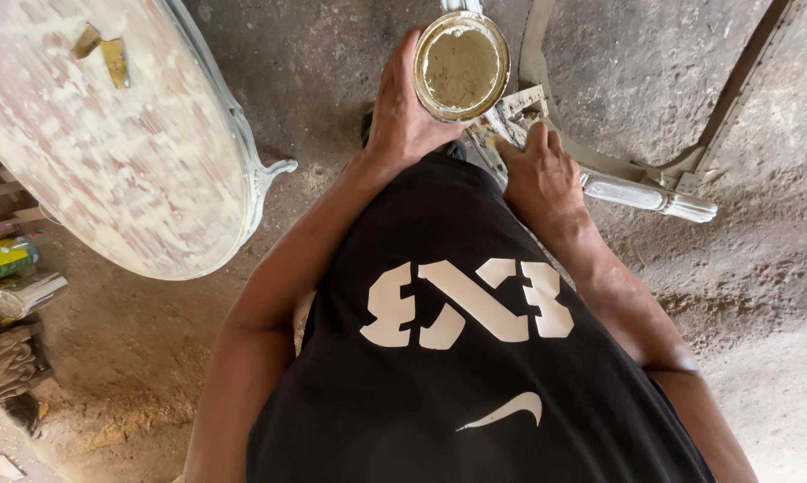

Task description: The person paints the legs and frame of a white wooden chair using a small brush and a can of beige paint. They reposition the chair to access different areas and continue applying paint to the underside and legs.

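Left hand [401,107] grips open tin [461,64] of paste; keep level. Right hand [537,174] presses blade [521,103] on frame [600,170] (fingers closed); spread thin, steady.

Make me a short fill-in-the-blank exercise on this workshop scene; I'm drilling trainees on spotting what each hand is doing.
1. The left hand holds an open round ____ of pale paste.
2. The right hand presses on a pale carved wooden ____ lying on the floor.
3. The oval panel lies to the person's ____.
4. The can has no ____ on it.

Missing words: can; frame; left; lid
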